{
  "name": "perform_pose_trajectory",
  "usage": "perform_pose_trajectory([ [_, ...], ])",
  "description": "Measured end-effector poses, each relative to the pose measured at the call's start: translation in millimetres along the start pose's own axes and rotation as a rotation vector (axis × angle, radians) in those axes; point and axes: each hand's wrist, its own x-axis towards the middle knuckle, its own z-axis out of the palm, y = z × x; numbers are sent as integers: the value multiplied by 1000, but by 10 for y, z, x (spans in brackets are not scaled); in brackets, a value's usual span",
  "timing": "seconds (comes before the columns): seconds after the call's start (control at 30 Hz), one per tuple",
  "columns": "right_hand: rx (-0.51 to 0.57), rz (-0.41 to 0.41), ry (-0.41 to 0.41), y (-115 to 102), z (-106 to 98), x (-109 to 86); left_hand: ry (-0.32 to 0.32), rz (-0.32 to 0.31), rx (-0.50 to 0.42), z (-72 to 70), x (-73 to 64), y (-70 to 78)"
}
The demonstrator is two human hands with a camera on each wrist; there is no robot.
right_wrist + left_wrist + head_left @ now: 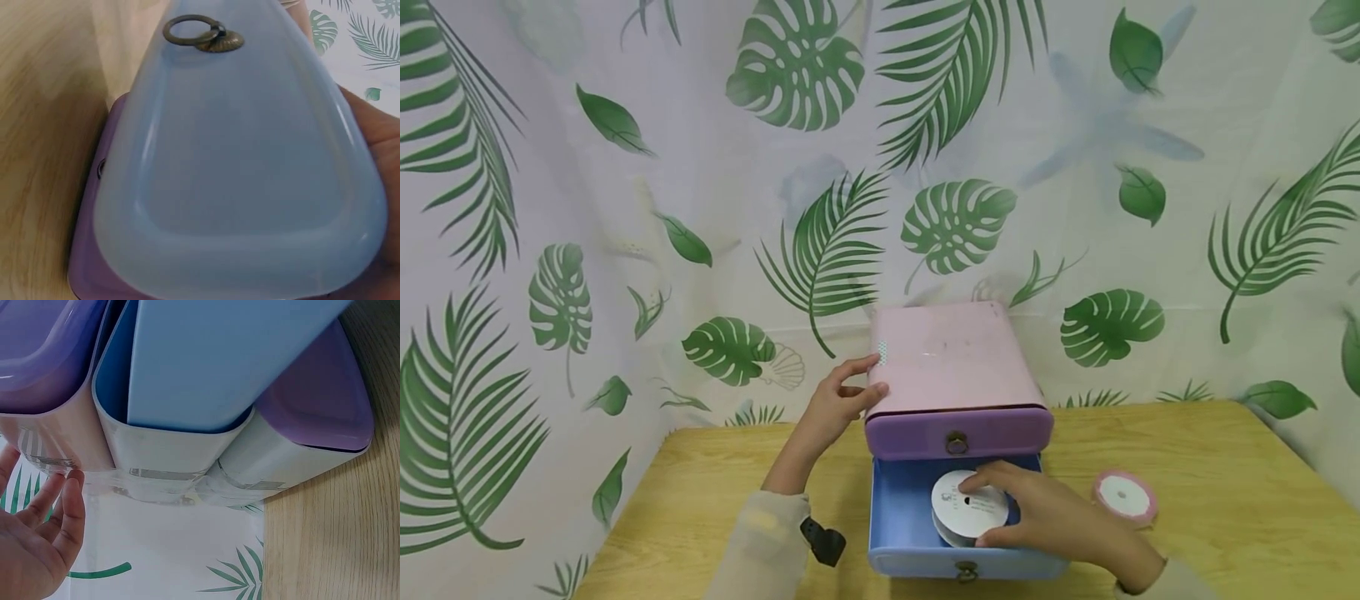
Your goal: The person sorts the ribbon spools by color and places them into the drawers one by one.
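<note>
Blue drawer [925, 564] out, not yet closed: my R hand [1048, 514] grips white spool [958, 510] inside it, L hand [841, 396] w/ loose fingers touches pink casing [951, 358] above it, pink-edged spool [1126, 506] outside, to its R.

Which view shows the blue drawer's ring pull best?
Right wrist: the ring pull is large and unobstructed on the blue drawer. The head view shows it small; left wrist, not at all.

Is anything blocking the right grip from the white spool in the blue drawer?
Nothing visible does: the right grip touches the white spool, and the blue drawer is open around it.
</note>
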Motion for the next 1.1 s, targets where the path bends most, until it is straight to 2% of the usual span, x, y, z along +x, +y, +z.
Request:
perform_pose_trajectory([
  [0.13,-14,-24,4,-1,20,-18,-2,8,-5,2,4,-13],
  [0.27,-14,-43,52,-11,7,-78,-2,6,5,2,4,-12],
  [0.5,168,-66,110,-86,-68,-224,8,-7,25,0,-4,-20],
  [0.67,231,-137,145,-122,-91,-395,14,-4,35,4,2,-32],
  [0.83,354,-158,58,-11,-45,-579,10,-7,21,10,-4,-39],
  [0.93,440,-273,7,108,46,-657,4,-12,18,11,-3,-43],
  [1.0,515,-323,-64,188,108,-696,0,-4,22,9,2,-43],
  [1.1,621,-238,-217,267,188,-733,5,8,25,8,13,-34],
])
